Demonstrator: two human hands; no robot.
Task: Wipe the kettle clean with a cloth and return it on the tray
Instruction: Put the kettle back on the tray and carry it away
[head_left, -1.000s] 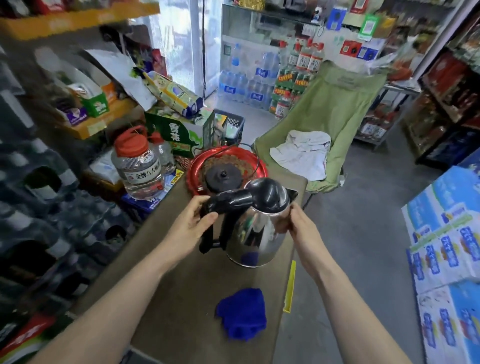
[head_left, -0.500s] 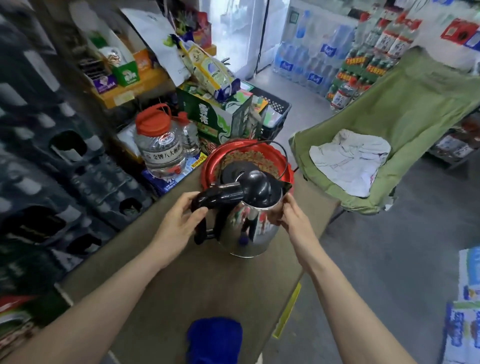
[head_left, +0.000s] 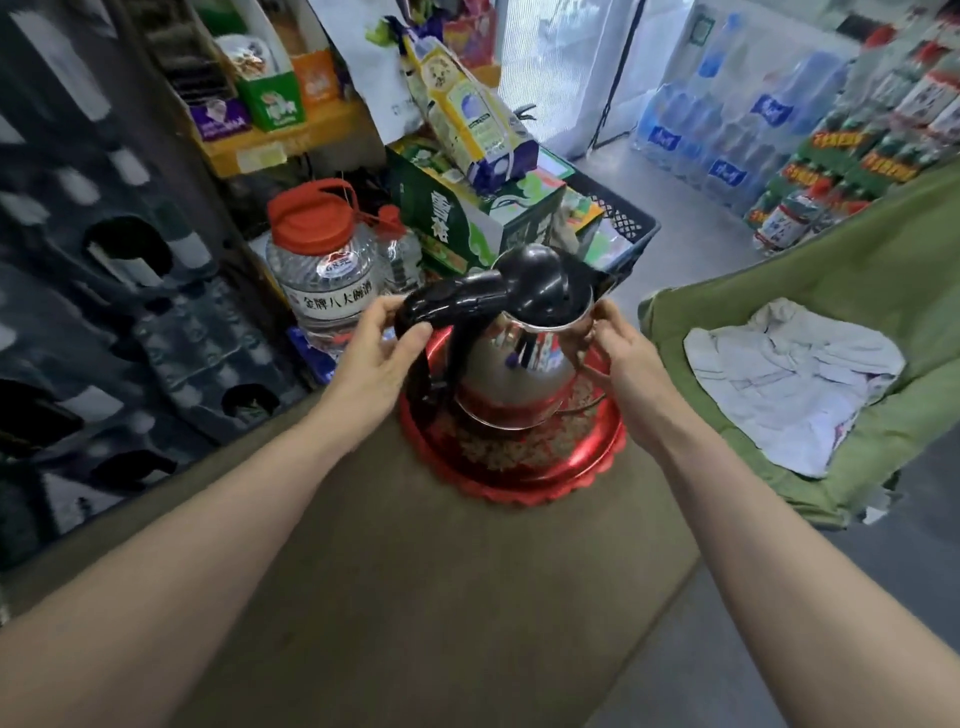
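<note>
A shiny steel kettle (head_left: 514, 364) with a black lid and black handle is over the red round tray (head_left: 576, 467) at the far end of the brown table (head_left: 441, 597). Its base looks to be on or just above the black heating base, which is mostly hidden. My left hand (head_left: 371, 358) grips the black handle. My right hand (head_left: 618, 353) holds the kettle's rim and right side. The blue cloth is out of view.
A large clear jug with a red cap (head_left: 324, 265) stands left of the tray. Green boxes (head_left: 467, 218) and a black crate (head_left: 618, 223) sit behind it. A green folding cot (head_left: 857, 312) with a white cloth (head_left: 789, 379) is to the right.
Both hands carried the kettle forward from over the table to the red tray. The view moved forward, so the blue cloth dropped out of frame.
</note>
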